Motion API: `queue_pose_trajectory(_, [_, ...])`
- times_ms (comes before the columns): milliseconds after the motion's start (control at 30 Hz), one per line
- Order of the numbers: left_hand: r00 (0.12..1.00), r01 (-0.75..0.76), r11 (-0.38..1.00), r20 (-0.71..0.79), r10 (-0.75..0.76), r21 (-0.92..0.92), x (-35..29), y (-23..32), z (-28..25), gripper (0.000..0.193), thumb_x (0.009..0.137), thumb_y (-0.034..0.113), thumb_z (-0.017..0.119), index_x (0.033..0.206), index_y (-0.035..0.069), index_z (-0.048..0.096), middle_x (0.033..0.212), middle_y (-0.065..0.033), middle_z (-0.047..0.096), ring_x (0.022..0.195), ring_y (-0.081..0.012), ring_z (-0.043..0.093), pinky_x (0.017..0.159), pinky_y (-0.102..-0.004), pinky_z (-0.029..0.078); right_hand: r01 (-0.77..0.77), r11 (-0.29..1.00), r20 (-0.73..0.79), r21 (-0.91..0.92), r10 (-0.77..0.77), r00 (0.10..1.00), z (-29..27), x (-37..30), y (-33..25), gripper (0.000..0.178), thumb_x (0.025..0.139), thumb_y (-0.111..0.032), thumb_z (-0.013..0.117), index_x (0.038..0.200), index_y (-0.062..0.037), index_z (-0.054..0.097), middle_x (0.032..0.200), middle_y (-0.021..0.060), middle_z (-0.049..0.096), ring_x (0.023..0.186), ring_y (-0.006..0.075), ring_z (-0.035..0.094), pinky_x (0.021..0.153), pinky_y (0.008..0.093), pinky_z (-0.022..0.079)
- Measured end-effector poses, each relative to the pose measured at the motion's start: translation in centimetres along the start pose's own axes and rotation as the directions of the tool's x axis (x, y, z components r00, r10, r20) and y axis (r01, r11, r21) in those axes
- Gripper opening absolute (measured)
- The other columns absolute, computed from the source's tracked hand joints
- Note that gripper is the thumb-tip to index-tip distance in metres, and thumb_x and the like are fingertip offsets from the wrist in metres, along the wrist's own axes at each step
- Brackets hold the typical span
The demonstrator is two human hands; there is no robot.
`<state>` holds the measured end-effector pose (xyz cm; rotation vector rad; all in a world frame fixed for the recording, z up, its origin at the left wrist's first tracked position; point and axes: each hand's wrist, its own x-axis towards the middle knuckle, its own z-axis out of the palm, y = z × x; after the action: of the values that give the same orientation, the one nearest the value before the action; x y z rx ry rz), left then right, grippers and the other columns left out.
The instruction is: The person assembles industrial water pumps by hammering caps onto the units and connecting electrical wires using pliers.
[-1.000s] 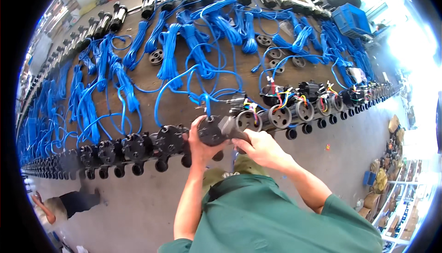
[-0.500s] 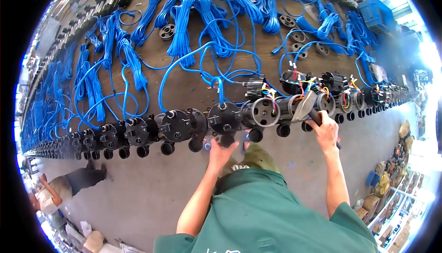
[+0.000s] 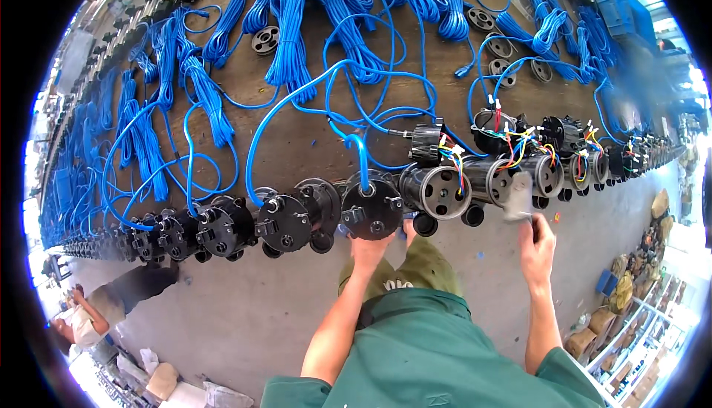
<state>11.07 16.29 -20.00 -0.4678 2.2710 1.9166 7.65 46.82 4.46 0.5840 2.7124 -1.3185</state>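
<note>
My left hand (image 3: 371, 251) is cupped against the underside of a black round motor housing (image 3: 363, 219), its fingers partly hidden beneath. A blue cable (image 3: 363, 157) enters the housing's flat black end cap, which has metal clips at its sides. My right hand (image 3: 538, 248) is closed on the handle of a hammer (image 3: 518, 193). The hammer's blurred grey head stands upright in front of the open housings. Just right of the capped housing lies an open black housing (image 3: 435, 193) with a holed disc inside. Coloured wires come from a black part (image 3: 428, 143) above it.
Capped housings (image 3: 287, 224) line the table edge to the left; open, wired ones (image 3: 547, 176) line the right. Bundled blue cables (image 3: 291, 37) and loose pulley-like discs (image 3: 265, 40) lie on the brown table (image 3: 297, 137). A blue crate (image 3: 627, 18) stands far right. Another person (image 3: 96, 311) is at left.
The hammer has swung so its head points up, and my right hand is a little lower. My left hand has moved right and up under the capped housing. The view has shifted slightly.
</note>
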Motion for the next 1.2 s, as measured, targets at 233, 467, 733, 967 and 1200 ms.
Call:
queue_pose_trajectory(233, [0.990,-0.140,0.989,-0.036,0.138,-0.044,0.1,0.9,-0.1,0.039,0.082,0.003,0.078,0.119,0.004,0.066,0.102,-0.0019,0.068,0.089,-0.0150,0.064,0.077,-0.0321,0.053,-0.450,0.775,0.525,0.444,0.183,0.831,4.0,-5.1,-2.6,0.043,0.109,-0.046,0.056,0.102,-0.0036,0.054,0.069,-0.0009,0.049,0.053,0.0072,0.044,0.048,0.0250,0.038])
queue_pose_trajectory(467, [0.994,-0.106,0.985,0.006,0.108,-0.137,-0.2,-0.1,-0.1,0.036,0.084,-0.005,0.073,0.118,0.002,0.066,0.100,-0.0001,0.068,0.089,-0.0114,0.063,0.079,-0.0300,0.054,-0.264,0.865,0.412,0.426,0.074,0.908,5.3,-4.0,-6.0,0.036,0.107,-0.035,0.064,0.103,-0.0001,0.056,0.072,-0.0008,0.053,0.056,0.0075,0.045,0.051,0.0254,0.038])
queue_pose_trajectory(733, [0.984,-0.159,0.987,0.078,0.159,-0.013,0.7,1.4,-0.9,0.050,0.083,-0.002,0.081,0.129,0.004,0.061,0.112,-0.0009,0.066,0.100,-0.0139,0.062,0.089,-0.0310,0.053,-0.428,0.891,0.547,0.151,0.285,0.787,5.1,-7.3,-5.5,0.030,0.106,-0.029,0.063,0.104,0.0015,0.060,0.071,0.0007,0.058,0.063,0.0090,0.052,0.057,0.0290,0.046])
queue_pose_trajectory(967, [0.942,0.278,0.954,0.228,-0.248,-0.110,-1.4,1.5,-3.1,0.045,0.082,0.005,0.087,0.120,0.003,0.063,0.090,-0.0046,0.070,0.063,-0.0130,0.065,0.048,-0.0277,0.048,0.179,0.984,0.264,0.012,-0.176,0.948,4.7,-7.1,-3.7,0.019,0.097,-0.016,0.073,0.097,0.0011,0.066,0.062,0.0101,0.058,0.051,0.0193,0.050,0.052,0.0352,0.042])
queue_pose_trajectory(1200, [0.875,0.411,0.912,0.281,-0.395,0.004,0.1,6.2,-4.1,0.040,0.082,0.012,0.089,0.114,0.004,0.066,0.086,-0.0037,0.069,0.062,-0.0125,0.064,0.050,-0.0281,0.050,0.144,0.989,0.368,-0.034,-0.121,0.922,8.1,-9.1,-2.5,0.015,0.087,-0.012,0.076,0.093,-0.0017,0.067,0.067,0.0174,0.063,0.055,0.0325,0.062,0.055,0.0392,0.049])
